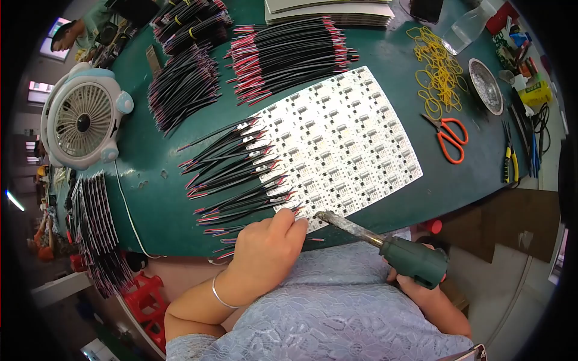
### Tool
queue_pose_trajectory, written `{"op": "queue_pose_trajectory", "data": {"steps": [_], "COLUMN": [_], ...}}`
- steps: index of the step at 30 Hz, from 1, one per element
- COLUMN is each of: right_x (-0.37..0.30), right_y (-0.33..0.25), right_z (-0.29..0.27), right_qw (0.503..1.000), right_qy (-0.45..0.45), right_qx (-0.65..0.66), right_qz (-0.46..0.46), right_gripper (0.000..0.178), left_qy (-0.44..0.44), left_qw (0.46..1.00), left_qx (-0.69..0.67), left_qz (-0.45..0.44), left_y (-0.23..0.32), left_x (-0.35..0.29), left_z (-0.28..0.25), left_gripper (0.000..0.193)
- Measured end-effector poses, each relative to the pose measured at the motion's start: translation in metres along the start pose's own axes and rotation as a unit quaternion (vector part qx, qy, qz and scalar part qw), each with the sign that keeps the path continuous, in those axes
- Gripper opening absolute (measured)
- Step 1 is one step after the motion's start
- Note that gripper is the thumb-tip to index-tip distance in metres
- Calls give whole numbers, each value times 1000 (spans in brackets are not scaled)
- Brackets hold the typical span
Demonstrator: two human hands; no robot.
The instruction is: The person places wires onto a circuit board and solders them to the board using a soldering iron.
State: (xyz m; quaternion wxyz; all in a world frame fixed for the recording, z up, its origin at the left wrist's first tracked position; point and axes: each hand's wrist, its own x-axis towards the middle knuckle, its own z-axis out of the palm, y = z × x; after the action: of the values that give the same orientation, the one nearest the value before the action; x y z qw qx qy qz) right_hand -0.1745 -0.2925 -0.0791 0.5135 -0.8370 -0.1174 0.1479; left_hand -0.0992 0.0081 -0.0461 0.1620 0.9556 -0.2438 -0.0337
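Observation:
A white panel of circuit boards (337, 132) lies on the green table. Along its left edge runs a row of short black cables (235, 156) with red and blue wire ends. My left hand (265, 249) is closed at the panel's near left corner, its thumb and forefinger pinching a thin cable, mostly hidden by the fingers. In my right hand (415, 287) is a soldering iron (415, 259) with a green handle. Its dark tip is at the panel's near edge, just right of my left fingertips; whether it touches cannot be told.
Bundles of black cables (295, 57) lie behind the panel. A white fan (84, 120) stands at the left. To the right are yellow rubber bands (439, 69), orange-handled scissors (451, 141), a metal bowl (485, 87), yellow-handled pliers (510, 159) and a clear bottle (469, 29).

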Motion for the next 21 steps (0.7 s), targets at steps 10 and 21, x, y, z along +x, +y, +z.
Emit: {"op": "queue_pose_trajectory", "data": {"steps": [10, 21], "right_x": [9, 17], "right_y": [-8, -12], "right_z": [0, -11], "right_qw": [997, 987], "right_qy": [30, -4], "right_qx": [-30, -90], "right_qz": [-64, -133], "right_gripper": [20, 34], "left_qy": [33, -64], "left_qw": [998, 994], "left_qx": [-2, 58], "left_qz": [59, 60], "left_y": [-7, 0], "left_x": [1, 2], "left_z": [2, -8], "left_gripper": [20, 24]}}
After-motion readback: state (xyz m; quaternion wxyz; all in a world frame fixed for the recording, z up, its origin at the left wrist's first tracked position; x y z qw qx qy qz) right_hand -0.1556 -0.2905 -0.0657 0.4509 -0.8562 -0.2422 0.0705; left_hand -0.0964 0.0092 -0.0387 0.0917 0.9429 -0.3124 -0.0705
